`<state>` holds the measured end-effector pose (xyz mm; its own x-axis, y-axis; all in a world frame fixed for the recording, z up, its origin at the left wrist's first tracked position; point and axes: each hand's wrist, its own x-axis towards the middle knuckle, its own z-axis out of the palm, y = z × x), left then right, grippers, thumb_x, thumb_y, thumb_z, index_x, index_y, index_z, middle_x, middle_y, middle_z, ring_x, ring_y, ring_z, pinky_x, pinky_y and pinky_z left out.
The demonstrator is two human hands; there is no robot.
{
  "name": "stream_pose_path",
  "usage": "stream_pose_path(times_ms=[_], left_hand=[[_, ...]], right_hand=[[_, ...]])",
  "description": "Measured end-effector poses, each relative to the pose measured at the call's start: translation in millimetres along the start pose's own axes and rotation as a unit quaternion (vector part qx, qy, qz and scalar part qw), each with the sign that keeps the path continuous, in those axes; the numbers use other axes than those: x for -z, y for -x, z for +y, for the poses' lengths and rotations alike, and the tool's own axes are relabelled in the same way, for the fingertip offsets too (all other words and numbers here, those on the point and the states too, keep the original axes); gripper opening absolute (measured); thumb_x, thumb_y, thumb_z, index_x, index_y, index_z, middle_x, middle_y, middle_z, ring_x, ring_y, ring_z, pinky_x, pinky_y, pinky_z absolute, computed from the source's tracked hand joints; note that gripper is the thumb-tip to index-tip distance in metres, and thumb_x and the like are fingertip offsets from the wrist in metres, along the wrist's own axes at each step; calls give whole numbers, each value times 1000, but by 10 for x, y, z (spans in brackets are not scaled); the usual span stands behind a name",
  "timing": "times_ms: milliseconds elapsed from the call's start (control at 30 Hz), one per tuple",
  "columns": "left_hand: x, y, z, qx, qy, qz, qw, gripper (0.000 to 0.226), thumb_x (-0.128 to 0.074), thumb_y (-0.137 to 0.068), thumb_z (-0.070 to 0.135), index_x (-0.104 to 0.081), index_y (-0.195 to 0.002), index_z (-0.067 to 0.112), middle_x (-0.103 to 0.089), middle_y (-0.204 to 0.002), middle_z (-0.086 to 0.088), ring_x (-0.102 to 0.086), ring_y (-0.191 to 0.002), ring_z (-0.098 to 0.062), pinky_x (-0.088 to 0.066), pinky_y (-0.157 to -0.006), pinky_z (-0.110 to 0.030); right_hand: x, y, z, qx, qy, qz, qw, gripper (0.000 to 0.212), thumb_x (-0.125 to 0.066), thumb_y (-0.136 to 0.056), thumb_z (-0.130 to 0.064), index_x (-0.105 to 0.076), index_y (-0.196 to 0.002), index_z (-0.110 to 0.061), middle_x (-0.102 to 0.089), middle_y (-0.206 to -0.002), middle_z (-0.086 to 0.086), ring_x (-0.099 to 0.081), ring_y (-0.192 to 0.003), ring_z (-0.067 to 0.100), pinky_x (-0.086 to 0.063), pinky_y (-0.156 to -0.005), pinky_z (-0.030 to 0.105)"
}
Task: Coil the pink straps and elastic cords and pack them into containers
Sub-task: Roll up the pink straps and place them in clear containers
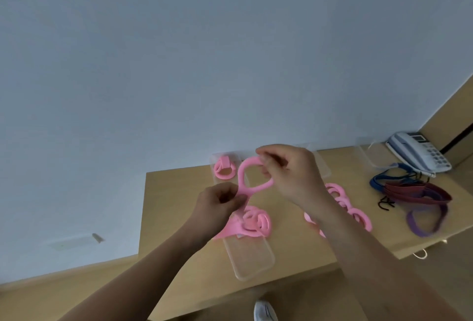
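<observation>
Your left hand [217, 200] pinches the strap [243, 177] where it crosses itself, which fixes the loop size. Your right hand [289, 172] grips the top of the loop with curled fingers, apparently to steer the next turn. The strap is held above the table [174, 205], and its lower turns rest at the far end of the near container [253, 262], probably so the coil drops straight in. A coil [224, 169] lies in the far container [212, 167]. Loose straps [340, 198] and cords [409, 190] lie toward the right edge.

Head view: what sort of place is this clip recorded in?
Probably an office or similar workroom: a corded desk phone sits at the far right of a light wooden desk, against a bare pale wall.
</observation>
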<state>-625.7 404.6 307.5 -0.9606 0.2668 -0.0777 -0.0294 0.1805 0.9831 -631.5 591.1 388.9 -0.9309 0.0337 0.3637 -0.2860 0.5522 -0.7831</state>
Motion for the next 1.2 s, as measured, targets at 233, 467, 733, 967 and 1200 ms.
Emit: stream_pose_path(times_ms=[233, 467, 733, 967, 1200], left_hand=[[21, 13, 777, -93, 126, 65, 986, 8, -68, -97, 10, -75, -96, 9, -74, -93, -23, -70, -90, -44, -58, -86, -54], [-94, 40, 1140, -116, 167, 90, 975, 19, -72, -88, 25, -80, -103, 17, -78, -99, -15, -74, -95, -39, -57, -90, -57], [-224, 3, 1199, -117, 210, 123, 963, 29, -67, -92, 27, -79, -113, 11, -78, -103, -17, -73, -98, -37, -58, -95, -51], [-353, -68, 1210, -120, 168, 147, 967, 28, -70, -94, 32, -79, -110, 11, -79, -104, -15, -76, -98, -32, -63, -85, -39], [-439, -144, 1268, -123, 138, 154, 971, 36, -64, -87, 30, -78, -109, 5, -80, -99, -13, -76, -94, -28, -61, -84, -35]], right_hand=[[402, -145, -488, 47, -261, -10, 964, 16, -70, -88, -14, -78, -100, -21, -78, -101, -1, -73, -100, 18, -55, -86, 24], [409, -277, -405, 131, -197, -22, 971, 22, -80, -80, -11, -80, -97, -25, -74, -112, -9, -66, -115, 12, -52, -99, 37], [394, -350, -285, 286, -2, 8, 958, 21, -77, -81, 1, -81, -96, -13, -71, -118, -1, -65, -115, 15, -56, -90, 36], [442, -449, -192, 310, 39, 68, 947, 25, -81, -77, 2, -77, -100, -7, -74, -104, 3, -70, -94, 18, -55, -82, 24], [537, -566, -170, 288, 42, 18, 957, 16, -79, -80, -8, -78, -96, -8, -74, -98, 0, -69, -88, 20, -57, -76, 29]])
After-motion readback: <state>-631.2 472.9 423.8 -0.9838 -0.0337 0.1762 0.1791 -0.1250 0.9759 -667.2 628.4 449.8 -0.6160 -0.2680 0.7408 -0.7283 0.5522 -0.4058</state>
